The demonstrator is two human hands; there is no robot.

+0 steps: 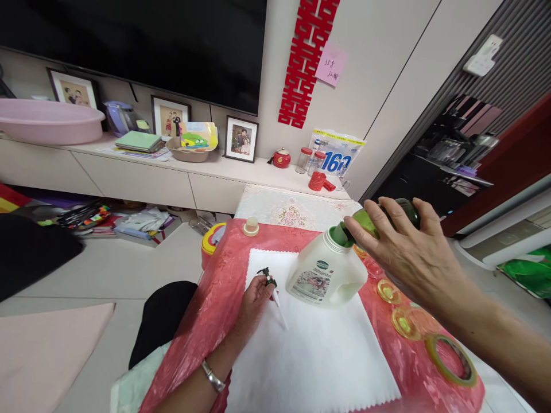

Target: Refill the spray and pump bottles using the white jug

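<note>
My right hand (400,241) grips a green bottle (364,221), tipped on its side. The bottle's neck meets the open mouth of a white detergent jug (327,272), which stands upright on a white cloth (301,355). Whether liquid is flowing, I cannot tell. My left hand (257,295) pinches a black pump head (267,277) by its collar, and its white dip tube points down over the cloth. A pale cap (251,226) sits at the far left of the red-covered table (198,338).
Several yellow glass dishes (404,323) and a roll of tape (451,359) lie along the table's right side. Behind is a cabinet (150,172) bearing photo frames (241,139), a pink basin (51,121) and red-lidded jars (303,160). A stool with yellow (210,240) stands left of the table.
</note>
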